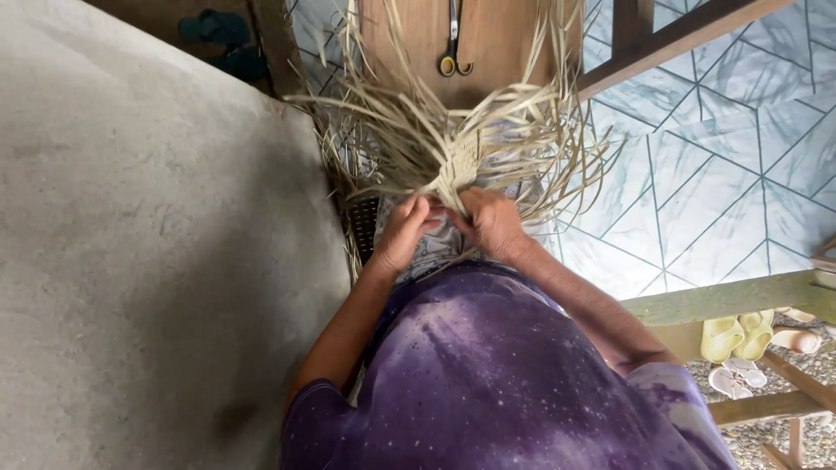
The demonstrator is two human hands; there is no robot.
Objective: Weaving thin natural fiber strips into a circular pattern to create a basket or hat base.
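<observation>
A partly woven piece of pale dried leaf strips [460,161] rests on my lap, with many loose strips fanning out to all sides. My left hand [402,233] pinches strips at the near edge of the woven patch. Close beside it, my right hand [493,223] grips strips at the same edge. The fingertips of both hands meet at the weave's lower end. I wear a purple speckled shirt [488,374].
Scissors with yellow handles [453,54] lie on a wooden surface [496,35] ahead. A grey concrete wall [148,244] fills the left. Pale blue patterned floor tiles [723,183] lie to the right. Yellow sandals [738,335] sit beyond a wooden railing [731,296].
</observation>
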